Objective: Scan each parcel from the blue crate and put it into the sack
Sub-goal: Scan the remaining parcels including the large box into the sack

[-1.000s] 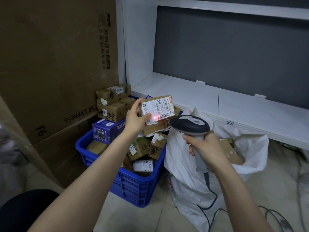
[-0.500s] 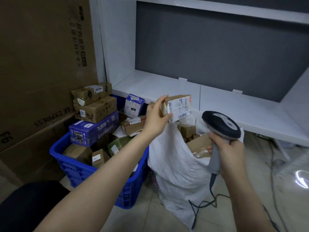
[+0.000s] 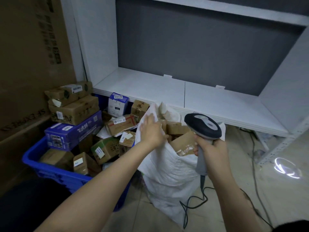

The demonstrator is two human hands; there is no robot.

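Left grip [image 3: 151,129], now empty, touches sack [image 3: 168,166] rim.

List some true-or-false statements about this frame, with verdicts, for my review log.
1. The right hand grips the scanner. True.
2. The left hand holds a parcel. False: it is open above the sack, holding nothing.
3. The blue crate is empty. False: parcels fill it.
4. Cardboard boxes lie in the sack. True.
5. The scanner is cordless. False: a cable runs from its handle to the floor.
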